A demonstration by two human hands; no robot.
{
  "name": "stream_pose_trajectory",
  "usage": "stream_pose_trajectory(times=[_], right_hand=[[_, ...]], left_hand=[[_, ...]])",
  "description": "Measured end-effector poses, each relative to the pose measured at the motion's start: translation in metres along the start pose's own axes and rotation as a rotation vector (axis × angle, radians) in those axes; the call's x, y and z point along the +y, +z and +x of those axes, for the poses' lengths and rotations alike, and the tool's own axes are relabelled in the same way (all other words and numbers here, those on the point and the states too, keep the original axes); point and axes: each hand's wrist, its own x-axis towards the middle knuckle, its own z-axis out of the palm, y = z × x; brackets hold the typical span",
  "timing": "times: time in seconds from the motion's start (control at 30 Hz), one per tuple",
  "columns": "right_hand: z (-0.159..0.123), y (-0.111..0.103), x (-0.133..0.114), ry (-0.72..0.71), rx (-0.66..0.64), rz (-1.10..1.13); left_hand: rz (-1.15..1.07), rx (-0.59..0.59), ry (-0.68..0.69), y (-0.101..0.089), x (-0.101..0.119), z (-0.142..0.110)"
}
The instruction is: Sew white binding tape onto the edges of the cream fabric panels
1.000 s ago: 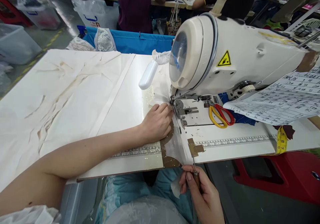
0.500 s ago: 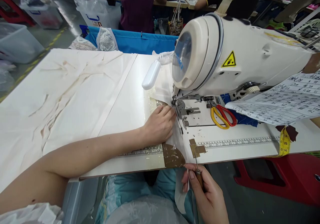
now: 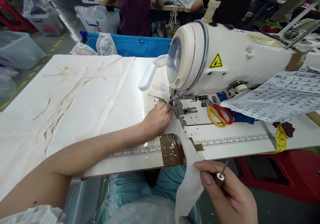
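A white sewing machine stands over the table, its presser foot low down at its left end. A thin white fabric strip runs from near the foot, over the table edge, and hangs down. My left hand is closed on the strip's far part, right beside the foot; its fingertips are partly hidden. In front of the table edge, my right hand pinches the strip's right edge between thumb and forefinger. An awl is also held in that hand, its thin metal shaft pointing up and right.
Scissors with red and yellow handles lie right of the foot. Written paper sheets and a yellow tape measure are farther right. Fabric strips lie on the left. Two people sit beyond a blue cloth bin.
My right hand has moved right and holds the strip out, so more of it shows. The awl has tilted to the right. My left hand stays by the foot. The view has shifted slightly.
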Motion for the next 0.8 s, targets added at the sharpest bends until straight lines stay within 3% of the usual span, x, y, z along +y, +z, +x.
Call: stream_pose_trajectory(times=[0.2,0.33,0.4,0.53,0.6,0.8], right_hand=[[0.025,0.005,-0.03,-0.256,-0.101,0.006],[0.024,0.006,-0.016,-0.376,-0.292,-0.125],[0.026,0.006,-0.001,-0.357,-0.329,-0.152],[0.039,0.009,0.025,-0.108,-0.218,-0.202],[0.049,0.013,0.033,-0.052,-0.12,-0.233],[0.073,0.031,0.053,-0.198,0.032,-0.424]], left_hand=[[0.017,0.004,0.035,0.002,-0.007,0.018],[-0.13,0.094,-0.076,0.005,-0.018,0.018],[-0.249,0.142,-0.135,0.007,-0.025,0.016],[-0.481,0.191,-0.115,0.012,-0.038,0.012],[-0.524,0.2,-0.096,0.013,-0.042,0.012],[-0.52,0.181,-0.088,0.011,-0.044,0.011]])
